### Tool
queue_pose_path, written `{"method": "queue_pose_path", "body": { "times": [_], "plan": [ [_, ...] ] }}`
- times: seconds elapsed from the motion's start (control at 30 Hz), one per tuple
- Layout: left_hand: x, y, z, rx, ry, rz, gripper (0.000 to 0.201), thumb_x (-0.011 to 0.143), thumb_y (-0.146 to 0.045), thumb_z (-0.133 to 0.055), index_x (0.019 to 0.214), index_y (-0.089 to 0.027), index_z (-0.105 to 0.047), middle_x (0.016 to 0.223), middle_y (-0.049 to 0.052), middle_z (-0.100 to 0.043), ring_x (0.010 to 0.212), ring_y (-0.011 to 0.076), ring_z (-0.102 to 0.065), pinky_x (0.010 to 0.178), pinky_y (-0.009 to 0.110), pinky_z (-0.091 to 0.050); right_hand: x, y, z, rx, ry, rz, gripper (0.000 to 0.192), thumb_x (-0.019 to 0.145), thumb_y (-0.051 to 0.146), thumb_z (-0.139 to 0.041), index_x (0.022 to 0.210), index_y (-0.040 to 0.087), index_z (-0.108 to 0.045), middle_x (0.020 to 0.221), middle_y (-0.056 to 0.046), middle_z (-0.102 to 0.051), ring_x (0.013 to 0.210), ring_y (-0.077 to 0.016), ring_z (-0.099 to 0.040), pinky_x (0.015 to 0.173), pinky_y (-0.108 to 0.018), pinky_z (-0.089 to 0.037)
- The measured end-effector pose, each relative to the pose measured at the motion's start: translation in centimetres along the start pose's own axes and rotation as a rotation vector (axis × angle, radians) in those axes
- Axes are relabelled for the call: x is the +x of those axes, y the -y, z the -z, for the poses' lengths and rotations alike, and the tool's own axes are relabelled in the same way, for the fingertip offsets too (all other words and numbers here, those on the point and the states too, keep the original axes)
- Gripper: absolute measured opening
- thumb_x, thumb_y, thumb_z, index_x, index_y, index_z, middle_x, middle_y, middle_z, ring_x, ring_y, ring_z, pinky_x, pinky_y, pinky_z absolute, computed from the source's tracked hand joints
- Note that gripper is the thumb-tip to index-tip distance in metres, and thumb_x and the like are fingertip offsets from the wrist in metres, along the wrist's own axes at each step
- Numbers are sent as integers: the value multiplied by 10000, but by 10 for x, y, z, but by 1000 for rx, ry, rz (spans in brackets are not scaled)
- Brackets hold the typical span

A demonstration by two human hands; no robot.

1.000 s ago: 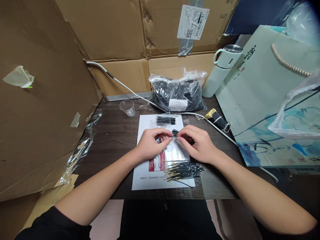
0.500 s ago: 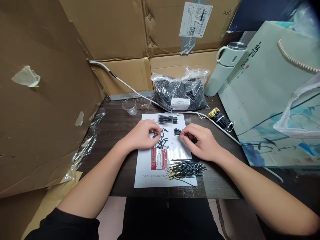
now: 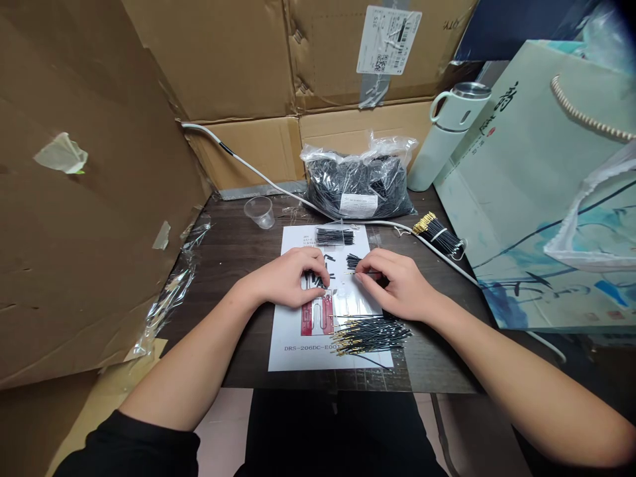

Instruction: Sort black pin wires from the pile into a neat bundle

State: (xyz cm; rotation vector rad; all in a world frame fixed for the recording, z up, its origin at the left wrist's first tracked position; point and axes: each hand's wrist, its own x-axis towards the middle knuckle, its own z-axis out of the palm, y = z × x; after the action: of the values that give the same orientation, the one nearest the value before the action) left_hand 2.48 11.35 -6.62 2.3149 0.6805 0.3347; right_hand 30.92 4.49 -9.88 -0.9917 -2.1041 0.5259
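Observation:
My left hand [image 3: 291, 277] is curled over a scatter of short black tubes [image 3: 318, 283], thumb and index tips close together among them. Whatever lies between those tips is too small to make out. Between thumb and forefinger, my right hand [image 3: 395, 279] pinches a thin black wire whose gold tip [image 3: 350, 273] points left. Right behind those fingers lies a small bundle of black wires [image 3: 353, 260], partly hidden by the hand. Nearer the front edge, a loose pile of black wires with gold ends [image 3: 370, 334] rests across a printed paper sheet [image 3: 293, 358].
A clear holder with black pieces [image 3: 335, 236] stands at the sheet's top. Behind are a plastic bag of black parts [image 3: 358, 179], a white cable [image 3: 263, 177] and a clear cup [image 3: 260, 212]. A tied wire bundle [image 3: 440, 235], flask [image 3: 442, 142] and paper bag [image 3: 541, 199] are right.
My left hand has shifted slightly right and down, further over the short tubes. A gold wire tip now shows at my right fingertips; that hand has barely moved.

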Motion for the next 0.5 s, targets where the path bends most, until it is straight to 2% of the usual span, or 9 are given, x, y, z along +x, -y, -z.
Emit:
{"method": "queue_pose_path", "body": {
  "times": [0.3,0.5],
  "plan": [
    [0,1,2,-16,24,-28,167,810,-85,-732,834,-219,-829,896,44,-735,859,206,-684,831,341,-535,0,0,-1,2,13,6,78,1050,178,-627,1022,208,-694,938,-49,-691,792,-188,-630,705,-356,-527],
    [0,-4,2,4,34,-20,102,817,-112,-747,808,-190,-812,865,37,-727,827,189,-668,806,328,-518,-1,1,-1,5,19,7,80,1050,185,-626,1012,201,-695,928,-49,-685,787,-185,-624,703,-351,-520]
  ]
}}
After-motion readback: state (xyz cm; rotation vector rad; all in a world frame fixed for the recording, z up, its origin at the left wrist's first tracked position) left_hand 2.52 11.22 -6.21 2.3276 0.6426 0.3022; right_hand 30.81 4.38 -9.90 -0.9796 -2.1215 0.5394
